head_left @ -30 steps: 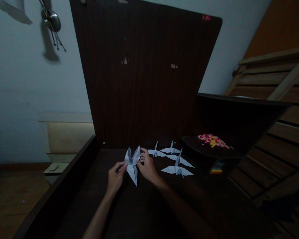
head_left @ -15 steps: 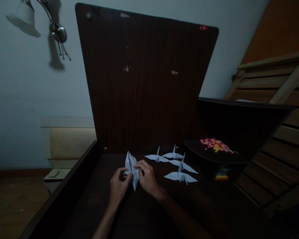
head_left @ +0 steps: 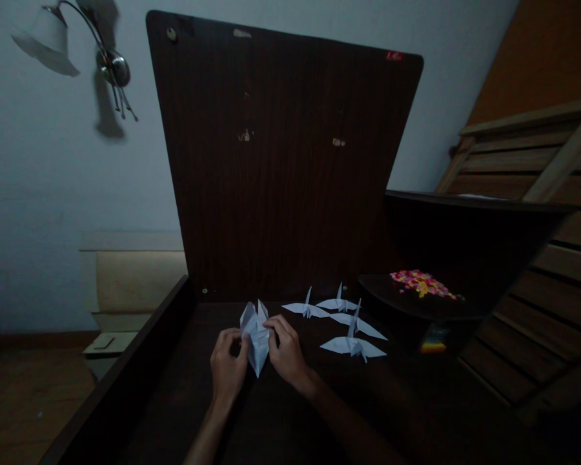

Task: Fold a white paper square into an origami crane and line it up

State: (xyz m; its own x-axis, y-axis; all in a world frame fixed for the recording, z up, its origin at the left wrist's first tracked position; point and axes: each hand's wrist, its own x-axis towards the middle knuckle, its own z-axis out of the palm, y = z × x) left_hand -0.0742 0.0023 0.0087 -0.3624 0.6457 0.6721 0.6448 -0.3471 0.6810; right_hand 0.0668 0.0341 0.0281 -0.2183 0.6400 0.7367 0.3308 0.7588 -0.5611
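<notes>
A partly folded piece of white origami paper [head_left: 257, 345] is held between my two hands, its two upper points spread apart and one point facing down toward me. My left hand [head_left: 229, 363] pinches its left edge between thumb and fingers. On the opposite edge, my right hand [head_left: 286, 352] grips the paper with thumb and fingertips. Just right of my hands, several finished white paper cranes lie with wings spread; the nearest paper crane [head_left: 353, 345] has its neck pointing up.
The dark wooden desk [head_left: 174, 400] has a raised side edge at left and an upright dark panel [head_left: 281, 161] behind. Small pink and yellow pieces [head_left: 422, 283] lie in a pile on a corner shelf [head_left: 382, 294] at right. A wall lamp [head_left: 113, 68] hangs upper left.
The folded paper's top has gone from a single tall point to two separated points, its sides drawn outward. Both hands now sit at its outer edges instead of meeting at its middle.
</notes>
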